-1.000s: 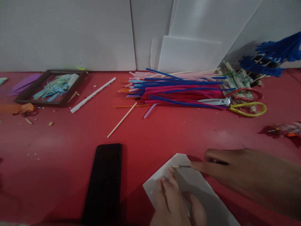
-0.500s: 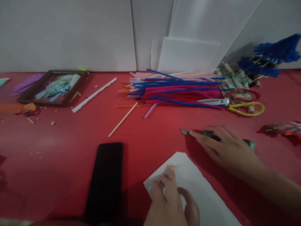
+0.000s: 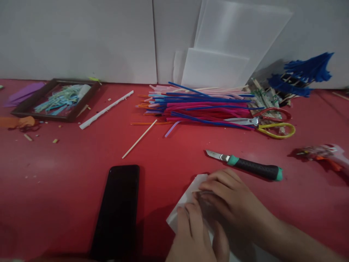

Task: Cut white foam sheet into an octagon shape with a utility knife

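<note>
A sheet of white paper (image 3: 177, 214) lies on the red table under both hands. My left hand (image 3: 195, 236) rests on it with curled fingers, the fingertips at a short thin wooden stick (image 3: 195, 191). From the right, my right hand (image 3: 231, 198) reaches over the paper, its fingertips closed around the same stick and almost meeting the left fingers. Most of the stick is hidden by the fingers. Just beyond my right hand lies a utility knife (image 3: 251, 167) with a black and green handle, its blade out and pointing left.
A black phone (image 3: 117, 211) lies to the left. A loose wooden stick (image 3: 139, 139), colourful pipe cleaners (image 3: 201, 105) and scissors (image 3: 275, 125) are farther back. A brown frame (image 3: 65, 118) holds scraps. A glue gun (image 3: 324, 152) lies at right; white sheets (image 3: 214, 69) lean behind.
My right hand has let go of the utility knife, leaving it on the table, and has moved down-left to the stick at my left fingertips. My left hand stays nearly in place.
</note>
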A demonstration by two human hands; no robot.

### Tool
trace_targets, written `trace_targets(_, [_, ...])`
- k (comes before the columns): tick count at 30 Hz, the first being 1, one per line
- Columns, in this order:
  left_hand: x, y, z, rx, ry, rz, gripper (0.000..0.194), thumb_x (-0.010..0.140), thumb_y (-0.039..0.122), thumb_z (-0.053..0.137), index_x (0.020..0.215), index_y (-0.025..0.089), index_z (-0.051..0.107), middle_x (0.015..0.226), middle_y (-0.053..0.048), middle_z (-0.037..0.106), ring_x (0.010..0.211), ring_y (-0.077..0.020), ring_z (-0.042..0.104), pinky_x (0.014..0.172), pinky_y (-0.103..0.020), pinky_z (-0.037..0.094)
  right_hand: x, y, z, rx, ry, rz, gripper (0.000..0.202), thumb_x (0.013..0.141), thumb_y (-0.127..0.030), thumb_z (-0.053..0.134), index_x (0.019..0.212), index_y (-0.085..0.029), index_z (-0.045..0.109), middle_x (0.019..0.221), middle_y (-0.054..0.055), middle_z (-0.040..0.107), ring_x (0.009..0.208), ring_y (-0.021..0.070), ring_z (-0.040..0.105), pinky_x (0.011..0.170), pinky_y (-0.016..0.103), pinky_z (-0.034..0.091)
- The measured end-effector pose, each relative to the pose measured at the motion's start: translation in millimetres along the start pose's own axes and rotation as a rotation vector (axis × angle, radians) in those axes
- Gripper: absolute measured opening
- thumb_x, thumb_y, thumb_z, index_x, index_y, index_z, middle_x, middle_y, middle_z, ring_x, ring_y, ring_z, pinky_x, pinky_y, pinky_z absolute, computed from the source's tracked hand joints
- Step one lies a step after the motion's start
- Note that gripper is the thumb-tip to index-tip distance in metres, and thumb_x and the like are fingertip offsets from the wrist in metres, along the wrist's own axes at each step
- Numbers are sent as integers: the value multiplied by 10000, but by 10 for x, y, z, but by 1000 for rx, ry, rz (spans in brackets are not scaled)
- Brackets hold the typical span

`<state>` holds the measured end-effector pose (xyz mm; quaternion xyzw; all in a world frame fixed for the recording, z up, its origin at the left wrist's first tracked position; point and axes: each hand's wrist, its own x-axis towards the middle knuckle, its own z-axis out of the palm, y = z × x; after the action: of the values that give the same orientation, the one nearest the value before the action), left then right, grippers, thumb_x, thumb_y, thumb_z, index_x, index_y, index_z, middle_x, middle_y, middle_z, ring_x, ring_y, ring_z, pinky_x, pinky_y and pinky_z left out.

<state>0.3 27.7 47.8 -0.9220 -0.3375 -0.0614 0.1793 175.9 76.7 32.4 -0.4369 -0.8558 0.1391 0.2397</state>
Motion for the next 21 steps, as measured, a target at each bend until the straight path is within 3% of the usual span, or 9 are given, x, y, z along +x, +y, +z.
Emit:
trace_targets(4, [-18,91,63,-24,77,-66,230,925,361,581,1039,164,612,964,-123,762,934,-290,712,780,-403,524,52,12,25,-84,23,-12,277,998,-153,382,844,-197,609,820,45,651,760,190,575,715,341,485])
trace_targets(8, [-82,91,78,-60,14,-63,270,861,274,666,1096,147,625,1080,-164,734,1017,-310,698,800,-379,553,71,-13,1,-99,91,58,230,968,-118,403,839,-197,576,810,45,648,744,190,590,690,338,495])
trace_targets(13, [-151,-23,58,-127,-44,-47,409,918,245,590,1320,249,515,1224,-157,681,1144,-323,646,813,-366,555,6,-134,-95,21,161,210,162,943,-133,455,857,-218,562,797,29,642,713,161,616,625,279,512])
trace_targets(17, [-122,-26,52,-76,-56,-87,425,924,270,584,1338,234,497,1197,-171,687,1102,-322,668,761,-341,573,-69,-194,-129,108,158,281,151,930,-146,470,856,-237,566,794,15,647,664,145,617,572,248,509])
trace_targets(21, [-58,87,42,5,-17,-106,389,893,360,645,1239,199,568,1046,-177,735,942,-349,723,639,-365,597,-43,-134,-82,96,124,285,150,926,-178,480,867,-236,605,837,42,669,743,178,644,640,297,528])
